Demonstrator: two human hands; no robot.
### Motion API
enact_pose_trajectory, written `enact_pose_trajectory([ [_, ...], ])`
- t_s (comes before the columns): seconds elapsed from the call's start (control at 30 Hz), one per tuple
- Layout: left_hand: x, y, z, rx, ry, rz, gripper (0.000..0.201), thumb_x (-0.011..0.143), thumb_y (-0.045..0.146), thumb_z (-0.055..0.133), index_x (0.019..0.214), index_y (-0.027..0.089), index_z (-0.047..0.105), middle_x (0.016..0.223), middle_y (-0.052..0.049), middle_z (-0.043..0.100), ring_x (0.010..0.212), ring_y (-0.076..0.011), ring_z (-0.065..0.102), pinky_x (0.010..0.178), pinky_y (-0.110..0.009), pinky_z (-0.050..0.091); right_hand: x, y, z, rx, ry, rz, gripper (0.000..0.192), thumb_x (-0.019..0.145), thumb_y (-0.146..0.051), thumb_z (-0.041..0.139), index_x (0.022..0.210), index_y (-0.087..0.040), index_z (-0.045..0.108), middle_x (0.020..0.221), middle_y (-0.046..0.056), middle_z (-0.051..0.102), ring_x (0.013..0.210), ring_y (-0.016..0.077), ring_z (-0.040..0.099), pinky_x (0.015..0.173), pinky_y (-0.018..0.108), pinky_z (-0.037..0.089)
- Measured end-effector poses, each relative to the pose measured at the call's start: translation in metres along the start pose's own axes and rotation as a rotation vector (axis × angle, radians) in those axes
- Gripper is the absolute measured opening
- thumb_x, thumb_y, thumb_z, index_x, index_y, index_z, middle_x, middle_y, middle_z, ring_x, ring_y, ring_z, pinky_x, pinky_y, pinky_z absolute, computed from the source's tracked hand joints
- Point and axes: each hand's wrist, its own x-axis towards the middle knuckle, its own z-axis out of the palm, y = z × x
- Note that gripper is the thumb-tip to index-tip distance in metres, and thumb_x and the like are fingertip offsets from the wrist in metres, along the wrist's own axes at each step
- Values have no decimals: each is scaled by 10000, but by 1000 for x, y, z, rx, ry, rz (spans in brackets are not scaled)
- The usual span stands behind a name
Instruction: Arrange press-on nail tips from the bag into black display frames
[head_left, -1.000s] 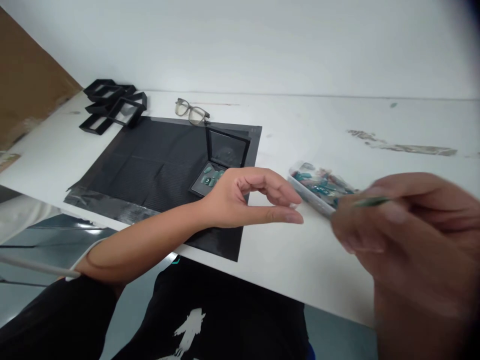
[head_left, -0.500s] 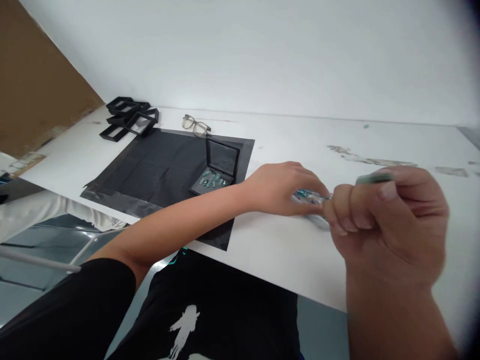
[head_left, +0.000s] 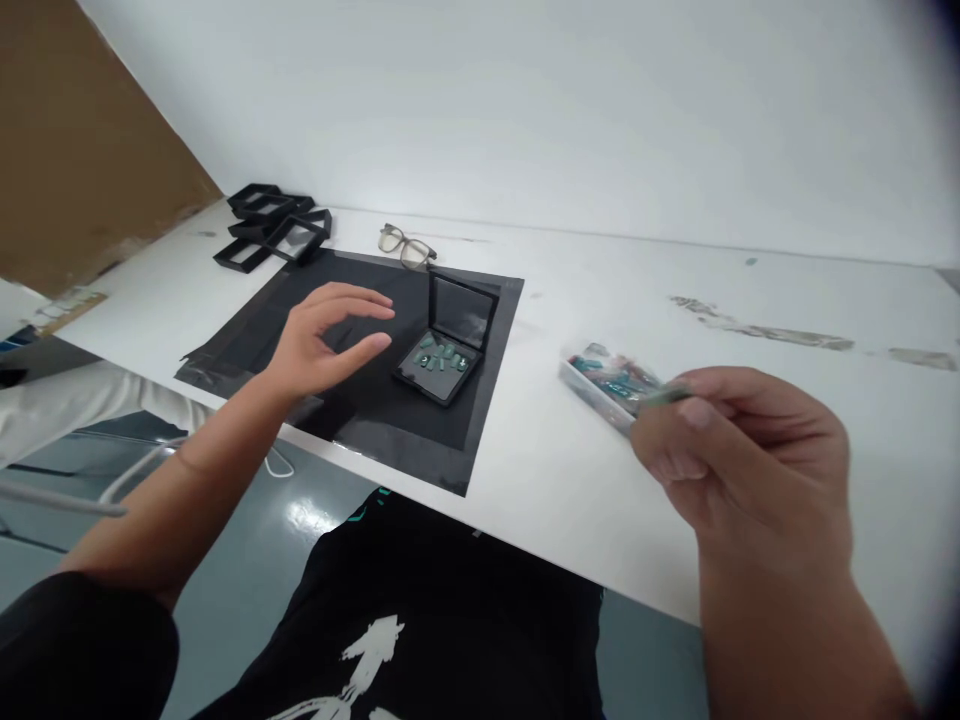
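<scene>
My left hand [head_left: 315,340] hovers over the black mat [head_left: 360,420], its fingers apart and nothing in them. To its right on the mat sits a black case [head_left: 424,385] with its lid raised. Several small green pieces [head_left: 442,353], shaped like press-on nails, lie inside it. Between thumb and forefinger, my right hand [head_left: 757,460] pinches a similar green press-on nail [head_left: 667,395], slightly blurred. Just left of that hand, a clear plastic box [head_left: 600,395] holds teal and reddish items that seem wrapped in film. The right hand hides part of this box.
A pile of black frame-like boxes [head_left: 277,225] occupies the table's far left. Eyeglasses [head_left: 407,246] rest behind the mat. Worn patches [head_left: 795,338] mark the white table at the right, and a wall rises along its back edge.
My left hand has left the clear box and swung left over the mat, uncovering the box and the case. My right hand has shifted slightly left, still pinching the green piece.
</scene>
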Motion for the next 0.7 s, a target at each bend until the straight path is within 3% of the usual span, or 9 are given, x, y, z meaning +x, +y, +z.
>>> enact_pose_trajectory([
  [0.1, -13, -36, -2, 25, -295, -131, 602, 801, 553, 732, 1318, 276, 598, 1381, -88, 633, 1304, -277, 576, 1164, -521, 421, 0, 6, 4, -25, -42, 80, 62, 831, -239, 777, 882, -273, 784, 461, -53, 498, 413, 84, 426, 405, 268, 295],
  [0.23, -9, -55, 15, -5, -546, -151, 1209, 619, 718, 796, 1569, 177, 280, 1626, -194, 309, 1506, -378, 326, 1244, -573, 272, 5, 15, 10, -33, -37, 91, 51, 862, -225, 736, 887, -261, 762, 479, -46, 477, 411, 96, 423, 363, 256, 300],
  [0.33, 7, -58, 32, -55, -603, -114, 1475, 500, 749, 838, 1605, 126, 86, 1663, -250, 114, 1555, -418, 154, 1260, -611, 163, 12, 20, 17, -12, -33, 82, 38, 891, -268, 706, 871, -266, 738, 476, -56, 427, 387, 89, 387, 336, 244, 288],
  [0.4, 15, -59, 44, -121, -601, -41, 1542, 479, 750, 846, 1605, 132, -7, 1661, -261, 117, 1561, -402, 145, 1263, -604, 144, 18, 22, 22, -11, -58, 109, 44, 898, -268, 695, 876, -258, 731, 481, -54, 424, 388, 89, 391, 332, 236, 297],
  [0.47, 18, -57, 54, -223, -609, -17, 1566, 498, 739, 847, 1593, 165, -114, 1614, -262, 283, 1532, -378, 268, 1256, -596, 178, 24, 26, 27, -58, -111, 182, 38, 905, -271, 689, 901, -256, 724, 499, -52, 447, 409, 90, 417, 344, 225, 326],
  [0.53, 14, -53, 62, -291, -590, -59, 1543, 512, 722, 852, 1593, 197, -114, 1545, -256, 407, 1481, -386, 370, 1236, -599, 233, 28, 31, 30, -151, -195, 273, 71, 908, -319, 690, 923, -251, 707, 520, -52, 480, 425, 91, 445, 358, 216, 361],
  [0.7, -2, -31, 74, -323, -530, -202, 1621, 452, 739, 866, 1575, 192, -168, 1445, -263, 467, 1405, -440, 423, 1171, -644, 309, 29, 47, 36, -477, -327, 420, 240, 891, -444, 688, 913, -204, 684, 531, -51, 500, 427, 78, 429, 381, 207, 358],
])
